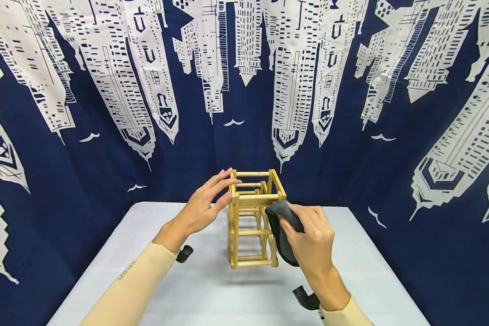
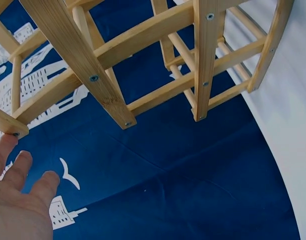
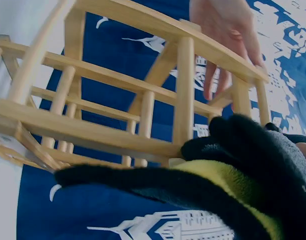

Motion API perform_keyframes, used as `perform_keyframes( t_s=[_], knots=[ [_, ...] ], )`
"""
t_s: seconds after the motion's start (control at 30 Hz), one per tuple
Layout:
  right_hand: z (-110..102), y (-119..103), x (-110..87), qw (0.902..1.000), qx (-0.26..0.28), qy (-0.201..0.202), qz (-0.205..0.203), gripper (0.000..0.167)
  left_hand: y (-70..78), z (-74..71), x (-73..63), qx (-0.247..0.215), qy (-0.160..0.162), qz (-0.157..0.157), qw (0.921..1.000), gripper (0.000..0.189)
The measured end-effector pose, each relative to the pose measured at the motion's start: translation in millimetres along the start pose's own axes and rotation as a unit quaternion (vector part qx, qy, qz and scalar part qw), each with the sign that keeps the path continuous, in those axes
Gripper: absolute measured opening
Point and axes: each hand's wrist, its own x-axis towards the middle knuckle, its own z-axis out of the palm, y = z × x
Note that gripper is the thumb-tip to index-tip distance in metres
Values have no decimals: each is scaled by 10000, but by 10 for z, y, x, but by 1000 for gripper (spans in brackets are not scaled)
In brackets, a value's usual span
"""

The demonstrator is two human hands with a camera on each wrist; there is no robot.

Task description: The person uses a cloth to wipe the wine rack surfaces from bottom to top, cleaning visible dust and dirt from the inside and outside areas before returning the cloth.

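Head view: left hand (image 1: 203, 203), spread, touches top edge of yellowish open-frame wooden rack (image 1: 250, 233); right hand (image 1: 314, 240) pinches dark-grey cloth (image 1: 284, 246); white surface (image 1: 358, 258) extends outside both.

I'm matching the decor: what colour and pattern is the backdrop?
The backdrop is navy with white buildings and birds, best seen in the head view.

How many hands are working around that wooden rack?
2: the left hand, fingers extended at the top of the rack on its left side, and the right hand, holding a dark cloth at its near upper right corner. Both show clearly.
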Motion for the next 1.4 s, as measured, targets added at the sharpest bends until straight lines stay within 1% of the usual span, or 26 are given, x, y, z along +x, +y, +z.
perform_keyframes(
  t_s=[0.1, 0.23, 0.4, 0.47, 0.5, 0.57, 0.67, 0.73, 0.77, 0.83, 0.93, 1.0, 1.1, 1.2, 1.3, 1.4],
  knots=[
    [-34, 4, 45, 9999, 71, 153, 23, 45, -5, 22, -10, -38, -36, -55, 10000, 42],
    [-74, -2, 121, 9980, 177, 607, -58, 41, 1, 48, 1, -68, -77, -43, 9999, 43],
    [-63, -50, 342, 9895, 431, 1347, -292, 36, -1, 47, 46, -69, -44, 18, 10000, 43],
    [-54, -68, 441, 9869, 487, 1465, -469, 36, -6, 40, 65, -53, -52, 16, 10000, 43],
    [-47, -74, 482, 9868, 495, 1435, -567, 38, -6, 36, 74, -50, -56, 20, 10000, 43],
    [-28, -73, 539, 9898, 404, 1136, -756, 40, -10, 29, 82, -50, -62, -6, 10000, 44],
    [8, -48, 550, 9961, 93, 267, -834, 39, -14, 37, 71, -95, -38, -39, 9999, 44],
    [35, -21, 513, 9963, -107, -309, -790, 37, -24, 64, 53, -145, -29, -61, 9999, 44],
    [47, -9, 489, 9956, -179, -537, -746, 35, -30, 84, 43, -178, -27, -58, 9998, 44],
    [73, 6, 435, 9942, -223, -817, -668, 35, -38, 122, 23, -227, -23, -47, 9997, 44],
    [132, -18, 382, 9923, -207, -974, -735, 35, -47, 158, -4, -246, 13, -40, 9997, 43],
    [199, -69, 380, 9909, -123, -1026, -868, 37, -40, 154, -13, -220, 27, -35, 9997, 43],
    [330, -174, 421, 9885, 5, -1076, -1061, 40, -35, 124, -1, -190, 20, -46, 9998, 44],
    [408, -236, 468, 9869, 19, -1158, -1122, 40, -35, 88, 26, -174, -24, -52, 9998, 44],
    [400, -202, 506, 9845, -16, -1312, -1164, 41, -62, 65, 42, -187, -35, -82, 9998, 44],
    [327, -113, 536, 9816, -122, -1495, -1181, 40, -104, 44, 36, -220, -2, -100, 9997, 43]
  ],
)
